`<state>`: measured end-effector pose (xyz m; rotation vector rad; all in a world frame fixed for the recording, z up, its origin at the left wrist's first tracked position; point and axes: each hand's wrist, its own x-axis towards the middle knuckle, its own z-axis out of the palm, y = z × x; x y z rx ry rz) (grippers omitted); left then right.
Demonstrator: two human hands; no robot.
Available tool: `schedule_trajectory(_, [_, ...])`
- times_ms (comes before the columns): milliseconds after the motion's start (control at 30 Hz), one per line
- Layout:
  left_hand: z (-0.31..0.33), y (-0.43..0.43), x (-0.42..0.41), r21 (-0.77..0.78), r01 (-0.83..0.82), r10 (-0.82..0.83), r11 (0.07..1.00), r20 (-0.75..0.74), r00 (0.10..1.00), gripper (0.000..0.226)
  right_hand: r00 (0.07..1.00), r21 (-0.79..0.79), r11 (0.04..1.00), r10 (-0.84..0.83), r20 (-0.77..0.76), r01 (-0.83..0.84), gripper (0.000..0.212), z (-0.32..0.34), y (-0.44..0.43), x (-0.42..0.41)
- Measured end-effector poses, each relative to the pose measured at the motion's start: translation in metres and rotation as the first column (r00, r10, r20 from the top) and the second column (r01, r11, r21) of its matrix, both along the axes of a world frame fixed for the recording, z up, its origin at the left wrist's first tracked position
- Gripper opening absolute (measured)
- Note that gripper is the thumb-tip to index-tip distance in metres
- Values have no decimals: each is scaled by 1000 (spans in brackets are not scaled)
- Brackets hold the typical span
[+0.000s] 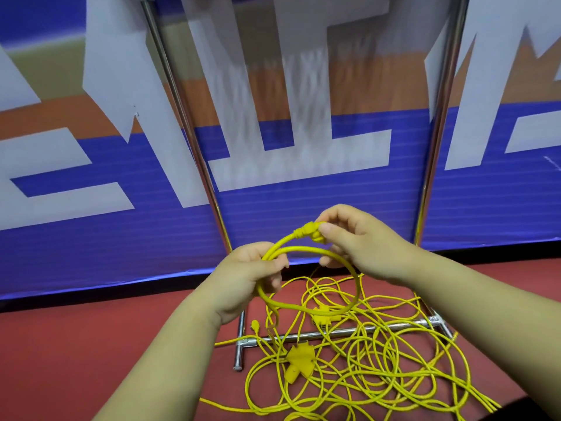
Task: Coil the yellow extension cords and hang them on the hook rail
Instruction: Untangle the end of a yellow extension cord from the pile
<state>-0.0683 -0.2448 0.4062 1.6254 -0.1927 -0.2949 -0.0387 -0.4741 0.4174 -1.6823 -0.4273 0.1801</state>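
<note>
Floor and backdrop. A matte, brick-red floor [76, 344] runs up to a fabric banner [91, 238] printed in blue, orange and olive bands. The banner has a faint horizontal weave. It carries large white angular characters, cropped by the frame and not legible.

Frame. Two polished, tubular metal uprights, the left pole [182, 117] and the right pole [440, 117], rise in front of the banner. A chrome base bar [349, 331] lies on the floor between their feet, joined by T-fittings.

Cords. The yellow extension cords [394, 369] lie in a loose tangle of thin, smooth, rubbery loops on the floor, draped over and around the base bar. A flat three-lobed socket block [299, 361] sits among them, just in front of the bar.

Hands. One cord is raised above the pile as a round loop [353, 278]. The left hand [249, 278] grips two strands of that loop, with fingers curled around them and the thumb on top. The right hand [358, 241] pinches the moulded, ridged plug end [308, 230] between thumb and forefinger, and its other fingers curl beneath. The hands are close together, and the loop hangs between and below them.
</note>
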Motion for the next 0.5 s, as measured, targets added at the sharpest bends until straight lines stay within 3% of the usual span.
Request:
schedule_trajectory(133, [-7,-6,7,-113,-103,100,988,-31,994,3,999,-55,998,-15,-32,14,11,-7,2,2])
schedule_trajectory(200, [-11,-8,10,-133,-109,107,985,-24,994,2,994,62,996,-52,-94,58,14,-10,6,6])
schedule_trajectory(267, [-18,-7,13,-139,-121,118,983,-33,992,17,978,150,974,-146,-152,169,18,-8,6,12])
schedule_trajectory(500, [-63,-13,30,46,-86,91,995,-114,989,22,920,260,884,-357,-164,389,21,-3,-4,28])
